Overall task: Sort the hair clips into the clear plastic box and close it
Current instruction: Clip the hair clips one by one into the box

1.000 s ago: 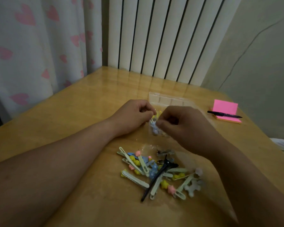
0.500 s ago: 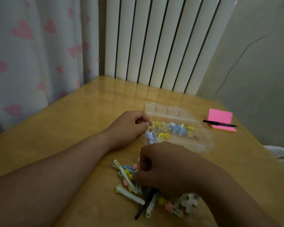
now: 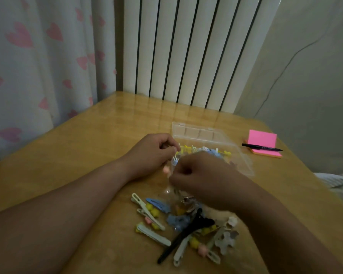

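The clear plastic box stands open at mid-table, its lid lying flat behind it. Several yellow and blue hair clips lie inside. My left hand rests at the box's near left corner, thumb and forefinger pinched on its edge. My right hand hovers just in front of the box, fingers closed on a pale clip with a pink tip. A pile of loose hair clips lies nearer to me, with a long black clip across it.
A pink sticky-note pad with a black pen on it lies right of the box. A white radiator and a heart-patterned curtain stand behind the wooden table. The table's right edge runs close by.
My right hand went from the box down to the pile, then rose back toward the box's near left corner holding a pink-tipped clip. The left hand stayed at the box.
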### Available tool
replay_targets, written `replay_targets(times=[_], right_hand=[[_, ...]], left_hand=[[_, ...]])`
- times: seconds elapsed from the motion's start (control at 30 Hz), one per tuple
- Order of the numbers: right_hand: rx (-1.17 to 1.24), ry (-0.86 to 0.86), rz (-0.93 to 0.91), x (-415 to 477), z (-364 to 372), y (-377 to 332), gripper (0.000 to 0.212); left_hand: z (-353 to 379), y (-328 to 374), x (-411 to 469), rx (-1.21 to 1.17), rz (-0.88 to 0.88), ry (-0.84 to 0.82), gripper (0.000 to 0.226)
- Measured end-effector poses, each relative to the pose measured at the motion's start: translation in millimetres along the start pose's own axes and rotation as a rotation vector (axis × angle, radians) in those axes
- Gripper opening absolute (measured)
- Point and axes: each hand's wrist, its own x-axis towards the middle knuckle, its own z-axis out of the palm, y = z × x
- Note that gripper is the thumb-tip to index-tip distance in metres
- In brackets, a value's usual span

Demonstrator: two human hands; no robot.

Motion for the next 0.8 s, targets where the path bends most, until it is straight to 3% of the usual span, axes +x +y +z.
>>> replay_targets(times=[0.1,0.17,0.23,0.5,0.8], right_hand=[[0.222,0.29,0.058,10,-20,33,0.023],[0.197,0.468,0.12,16,-28,59,0.02],[0.143,0.525,0.183,19,-29,81,0.018],[0.008,0.296,0.314,36,-9,87,0.018],[0.018,0.228,0.361,43,-8,89,0.026]], left_hand=[[0,0,1,0.024,0.0,0.003,0.012],[1,-1,2,0.034,0.002,0.014,0.012],[1,-2,3,0.037,0.006,0.02,0.013],[2,-4,4,0.032,0.005,0.018,0.012],[2,-3,5,0.038,0.005,0.016,0.012]])
